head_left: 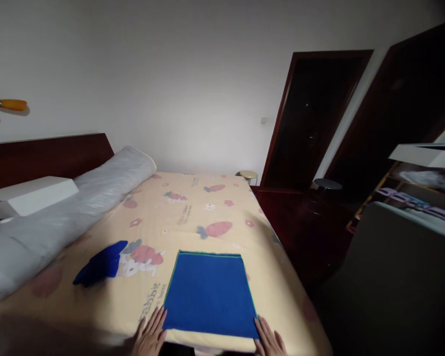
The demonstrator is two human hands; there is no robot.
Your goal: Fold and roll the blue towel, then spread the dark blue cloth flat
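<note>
Blue cloth (210,294) lies flat and squared at the bed's (215,207) near edge. Left hand (150,336) at its near-left corner, right hand (270,340) at the near-right; fingers of both spread flat, gripping nothing. To do it well, I'd pinch both corners evenly and keep the edges aligned. Sheet print reads "rabbit"; the other text is too small.

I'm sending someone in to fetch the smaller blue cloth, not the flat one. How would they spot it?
Start at the bed with the yellow carrot-print sheet. Near its front edge lies a flat, square blue towel between the left hand and right hand. The crumpled blue cloth lies further left, toward the grey bolster: darker, bunched, untouched.
</note>
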